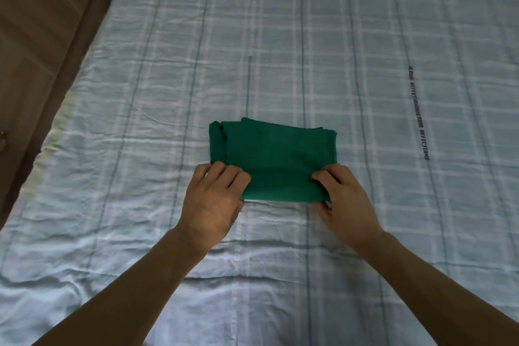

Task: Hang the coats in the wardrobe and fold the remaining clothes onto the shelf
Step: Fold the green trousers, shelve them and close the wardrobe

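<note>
Hands [216, 199] [345, 199] grip folded green garment [275, 154] on bed [365, 36].

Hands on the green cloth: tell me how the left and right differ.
The left hand grips the near left corner of the green cloth, its back facing up; the right hand pinches the near right corner, angled inward. Both hold the cloth's near edge on the bed sheet.

Dim, soft daylight without hard shadows, a brighter yellowish patch at the left bed edge [60, 118], wide-angle bending at the borders.
</note>
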A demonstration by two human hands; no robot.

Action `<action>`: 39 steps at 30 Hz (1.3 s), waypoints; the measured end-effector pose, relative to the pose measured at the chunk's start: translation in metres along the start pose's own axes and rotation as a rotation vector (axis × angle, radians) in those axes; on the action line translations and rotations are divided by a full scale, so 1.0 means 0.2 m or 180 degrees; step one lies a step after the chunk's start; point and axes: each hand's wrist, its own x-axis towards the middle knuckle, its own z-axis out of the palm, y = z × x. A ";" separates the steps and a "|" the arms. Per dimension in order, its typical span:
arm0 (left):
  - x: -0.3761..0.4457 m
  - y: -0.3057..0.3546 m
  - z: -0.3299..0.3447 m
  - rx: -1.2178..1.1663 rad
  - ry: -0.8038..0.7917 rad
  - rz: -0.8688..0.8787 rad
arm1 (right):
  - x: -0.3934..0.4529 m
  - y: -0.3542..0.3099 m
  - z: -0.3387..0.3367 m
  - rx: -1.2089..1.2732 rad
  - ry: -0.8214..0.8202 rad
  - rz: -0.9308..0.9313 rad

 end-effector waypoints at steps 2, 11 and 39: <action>0.04 -0.01 -0.09 -0.0079 0.0078 0.0015 | 0.03 -0.05 -0.07 0.0082 0.0039 -0.0012; 0.14 0.04 -0.93 -0.0307 0.0055 -0.0203 | 0.13 -0.47 -0.80 0.0158 -0.0026 -0.0037; 0.12 0.08 -2.67 0.0138 0.1918 0.0462 | 0.06 -1.62 -2.33 -0.0957 0.1398 -0.0709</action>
